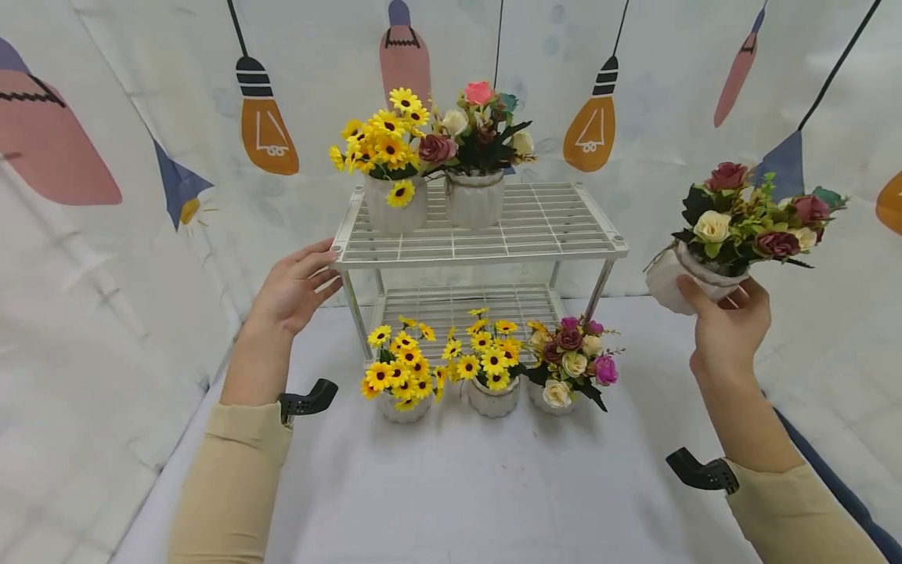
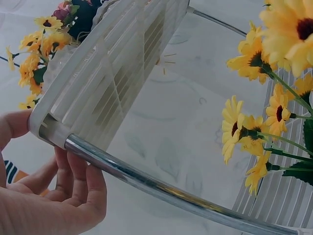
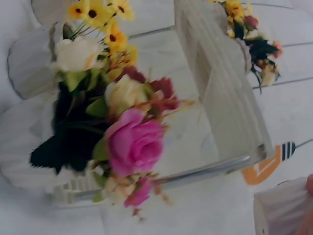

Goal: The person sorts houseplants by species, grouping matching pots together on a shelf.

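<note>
The right hand (image 1: 726,325) grips a white ribbed ceramic pot of mixed artificial roses (image 1: 733,231), fingers and thumb curled around its base, and holds it tilted in the air to the right of a white two-tier slatted rack with chrome legs (image 1: 479,243), well apart from it and about level with its top shelf. The left hand (image 1: 292,290) rests at the rack's near-left top corner; in the left wrist view its fingers (image 2: 78,178) are curled under the shelf edge and chrome leg, with the thumb against the corner.

There are six flower pots in all. Two stand on the top shelf towards its far left: a white pot of yellow daisies (image 1: 384,168) and, just beside it on the right, a white pot of pink and cream roses (image 1: 475,168). Three stand in a row on the white table (image 1: 493,486) in front of the rack: two white pots of yellow daisies, one at the left (image 1: 398,376) and one in the middle (image 1: 489,368), and a white pot of purple and cream roses (image 1: 571,364) at the right. The sixth is the one in the right hand.
</note>
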